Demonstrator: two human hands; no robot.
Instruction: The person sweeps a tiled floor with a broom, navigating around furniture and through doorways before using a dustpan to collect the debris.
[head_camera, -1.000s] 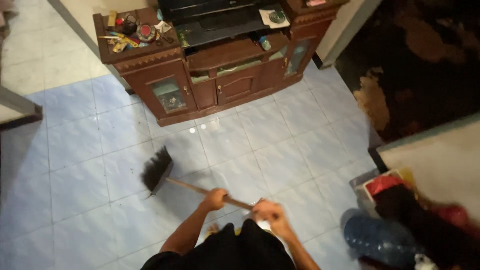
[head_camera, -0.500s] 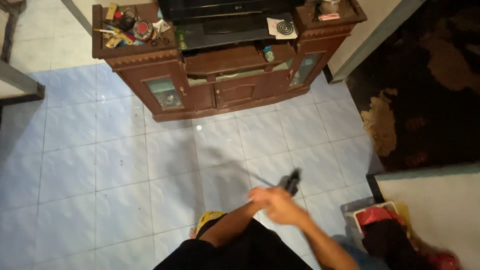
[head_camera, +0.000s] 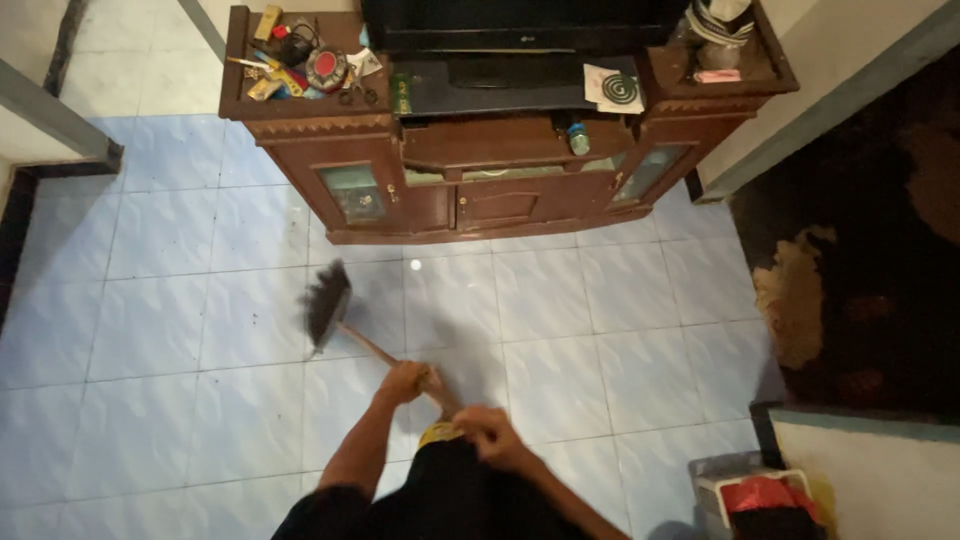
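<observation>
A broom (head_camera: 328, 304) with dark bristles and a wooden handle reaches out to the left over the pale blue tiled floor (head_camera: 200, 300). My left hand (head_camera: 403, 382) grips the handle lower down, closer to the bristles. My right hand (head_camera: 482, 432) is closed around the handle's upper end, near my body. The bristles sit on the tiles in front of the wooden cabinet (head_camera: 480, 150). My dark clothing fills the bottom middle of the view.
The brown cabinet holds a dark television (head_camera: 520, 25), small clutter (head_camera: 300, 65) on its left top and a coil on paper (head_camera: 615, 88). A dark patterned rug (head_camera: 860, 260) lies right. A basket with red items (head_camera: 755, 495) stands bottom right.
The broom swung from the left across to the right, then back out to the left. My hands followed the handle, and the view shifted so the cabinet sits lower in frame.
</observation>
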